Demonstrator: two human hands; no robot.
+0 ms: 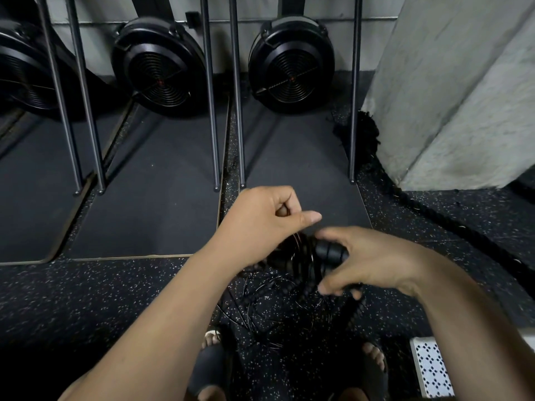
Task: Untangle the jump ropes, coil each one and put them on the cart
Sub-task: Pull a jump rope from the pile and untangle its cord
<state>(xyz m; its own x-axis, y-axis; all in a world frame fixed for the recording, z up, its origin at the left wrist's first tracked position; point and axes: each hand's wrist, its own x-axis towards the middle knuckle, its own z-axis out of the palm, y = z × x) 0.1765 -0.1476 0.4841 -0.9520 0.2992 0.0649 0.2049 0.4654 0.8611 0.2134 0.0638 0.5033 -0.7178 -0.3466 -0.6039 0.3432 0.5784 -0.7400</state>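
A bundle of black jump ropes (pixel 301 261) hangs between my two hands at the middle of the view. My right hand (pixel 373 261) grips the bundle around its thick black handles (pixel 330 251). My left hand (pixel 260 224) is curled just above and left of the bundle and pinches a thin cable strand from it. Loose loops of beaded rope and thin wire cable (pixel 278 314) trail down from the bundle to the speckled floor between my feet. No cart is in view.
Three black fan-wheel machines (pixel 291 73) stand upright along the back wall on dark mats, with their metal rails (pixel 238 111) running toward me. A concrete pillar (pixel 451 96) rises at right, a thick black battle rope (pixel 451 224) curling round its base. A white perforated object (pixel 432 369) sits at lower right.
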